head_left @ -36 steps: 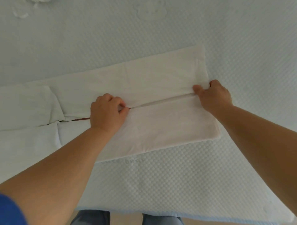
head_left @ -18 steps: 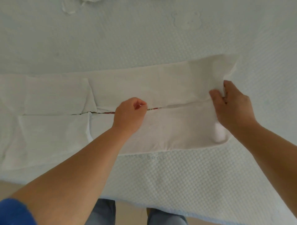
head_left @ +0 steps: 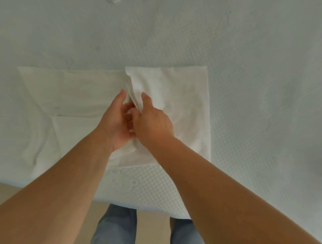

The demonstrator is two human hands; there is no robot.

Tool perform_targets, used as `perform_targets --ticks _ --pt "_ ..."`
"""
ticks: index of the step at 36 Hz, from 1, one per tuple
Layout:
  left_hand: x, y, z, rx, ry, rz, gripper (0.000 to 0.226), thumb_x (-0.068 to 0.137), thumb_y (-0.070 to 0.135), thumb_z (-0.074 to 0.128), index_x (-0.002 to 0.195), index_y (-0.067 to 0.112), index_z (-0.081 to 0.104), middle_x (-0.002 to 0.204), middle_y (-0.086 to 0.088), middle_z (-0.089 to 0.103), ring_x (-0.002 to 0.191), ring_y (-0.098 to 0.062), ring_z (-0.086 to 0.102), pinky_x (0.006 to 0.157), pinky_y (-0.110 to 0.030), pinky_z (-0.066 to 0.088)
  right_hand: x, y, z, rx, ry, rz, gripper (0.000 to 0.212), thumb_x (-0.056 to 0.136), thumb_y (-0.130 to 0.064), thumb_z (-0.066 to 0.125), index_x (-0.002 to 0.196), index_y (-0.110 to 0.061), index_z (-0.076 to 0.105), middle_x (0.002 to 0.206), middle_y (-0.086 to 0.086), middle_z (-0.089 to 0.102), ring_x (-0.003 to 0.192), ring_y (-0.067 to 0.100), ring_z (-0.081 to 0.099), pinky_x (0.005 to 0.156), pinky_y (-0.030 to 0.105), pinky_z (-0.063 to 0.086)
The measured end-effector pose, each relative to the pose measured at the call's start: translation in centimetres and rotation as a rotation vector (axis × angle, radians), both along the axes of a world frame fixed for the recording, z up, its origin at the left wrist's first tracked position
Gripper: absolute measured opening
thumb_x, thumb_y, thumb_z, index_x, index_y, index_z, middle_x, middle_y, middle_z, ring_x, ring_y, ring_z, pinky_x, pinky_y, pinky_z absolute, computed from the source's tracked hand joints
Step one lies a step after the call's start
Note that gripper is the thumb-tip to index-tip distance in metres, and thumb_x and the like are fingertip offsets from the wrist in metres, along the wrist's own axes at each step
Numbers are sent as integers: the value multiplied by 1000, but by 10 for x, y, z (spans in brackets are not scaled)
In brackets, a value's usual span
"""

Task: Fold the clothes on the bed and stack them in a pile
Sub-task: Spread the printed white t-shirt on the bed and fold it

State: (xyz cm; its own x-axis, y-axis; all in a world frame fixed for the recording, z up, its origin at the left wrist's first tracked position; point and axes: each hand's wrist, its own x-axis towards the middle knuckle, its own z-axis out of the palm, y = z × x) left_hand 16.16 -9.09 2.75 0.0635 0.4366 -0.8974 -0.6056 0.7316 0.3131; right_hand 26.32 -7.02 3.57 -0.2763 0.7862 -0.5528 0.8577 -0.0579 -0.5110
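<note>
Matt white cloth garment [head_left: 174,90] on dimpled quilted mattress [head_left: 244,52].

A bed [head_left: 244,52] with a pale blue-white quilted mattress cover, textured in small raised dots, fills most of the view; its near edge runs across the bottom, with a faint embossed figure pressed into the cover just short of that edge. Directly on the bed lies a white garment [head_left: 78,90], spread flat and running side to side close to the near edge. The right end of the garment is doubled over onto itself, giving a squarer, thicker panel with a straight right edge. Far beyond the garment, at the top margin of the view, a small white scrap [head_left: 114,1] sits on the cover, too cropped to identify.
</note>
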Motion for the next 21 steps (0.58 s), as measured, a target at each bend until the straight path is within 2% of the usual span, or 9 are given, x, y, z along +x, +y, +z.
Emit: perform_targets --ticks 2,4,5,7,11,14,16,19,21 --pt "-10 -5 -7 -9 -13 -46 65 88 65 39 116 13 65 108 -8 62 107 -27 58 101 -43 38 -10 -9 -7 -38 -25 29 63 95 -48 34 149 -24 10 116 7 62 103 30 59 71 34 33" --pt "-13 -6 -10 -11 39 -58 59 87 60 47 114 12 66 108 -9 65 100 -25 63 96 -42 45 -7 -16 -8 -17 -29 41 65 92 -51 37 147 -24 15 121 2 60 106 26 58 73 34 35" --pt "-11 -6 -11 -9 96 -62 51 86 55 54 111 12 67 103 -6 68 89 -21 67 85 -39 52 0 -19 -7 11 -17 32 63 92 -49 40 146 -24 20 121 -1 59 108 22 57 75 32 35" --pt "-3 -4 -13 10 296 -142 34 82 44 65 104 18 66 96 -1 71 77 -16 69 71 -33 56 19 -24 -4 101 21 -12 55 90 -43 48 139 -23 35 119 -5 58 109 17 54 80 28 36" --pt "22 -5 -22 128 852 -490 51 75 33 73 119 19 53 111 3 64 102 -20 60 78 -24 41 71 -27 -4 264 -101 -156 47 86 -35 58 129 -18 49 127 2 48 118 20 41 100 33 32" --pt "31 -11 -26 175 1019 -566 50 79 17 63 125 18 45 121 -3 60 111 -27 54 75 -20 30 104 -33 -6 227 -240 -220 53 84 -35 60 132 -18 46 138 5 35 128 24 27 108 38 21" --pt "30 -12 -26 138 1045 -538 41 82 12 54 122 16 45 121 -7 59 111 -32 53 75 -24 30 120 -46 -7 176 -318 -153 61 84 -40 59 138 -21 39 147 6 22 135 22 14 111 40 12" --pt "27 -10 -23 118 1023 -495 34 84 11 49 118 11 48 117 -10 59 108 -33 53 78 -27 33 133 -71 -5 119 -390 147 71 87 -49 53 148 -31 19 156 6 0 142 19 -17 113 40 -11" --pt "26 -11 -18 144 1029 -497 33 85 11 48 118 10 52 114 -8 60 106 -29 54 78 -26 34 133 -88 -4 110 -328 342 68 88 -45 55 147 -32 24 158 9 5 141 24 -18 111 44 -11"
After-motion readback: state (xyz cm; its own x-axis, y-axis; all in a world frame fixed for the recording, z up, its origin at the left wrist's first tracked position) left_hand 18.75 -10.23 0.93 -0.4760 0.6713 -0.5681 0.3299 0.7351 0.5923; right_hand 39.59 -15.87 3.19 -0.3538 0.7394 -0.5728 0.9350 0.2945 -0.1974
